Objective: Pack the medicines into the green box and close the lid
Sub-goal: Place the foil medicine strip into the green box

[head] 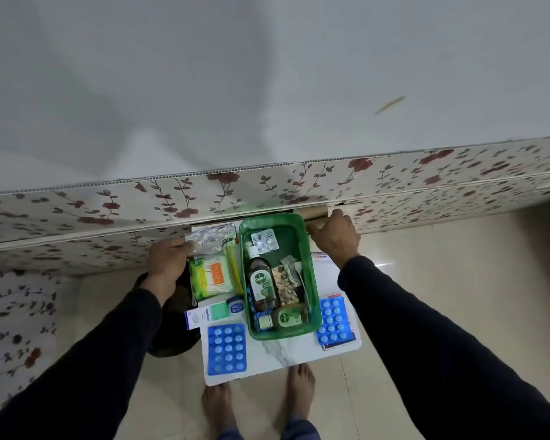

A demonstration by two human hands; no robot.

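White tabletop [277, 354] | green box [311, 300] open | L hand [167, 258] on foil strip [210, 238]

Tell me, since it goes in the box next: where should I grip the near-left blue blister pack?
Pinch the blue blister pack by its long side edges from above. It lies flat on the table, and its left edge nearly overhangs, so a thumb could probably slip underneath there.

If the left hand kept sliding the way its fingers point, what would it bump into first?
The left hand points right, fingertips at a silvery foil packet. Straight on it would meet that packet first, then probably the green box wall, though heights are hard to judge from above.
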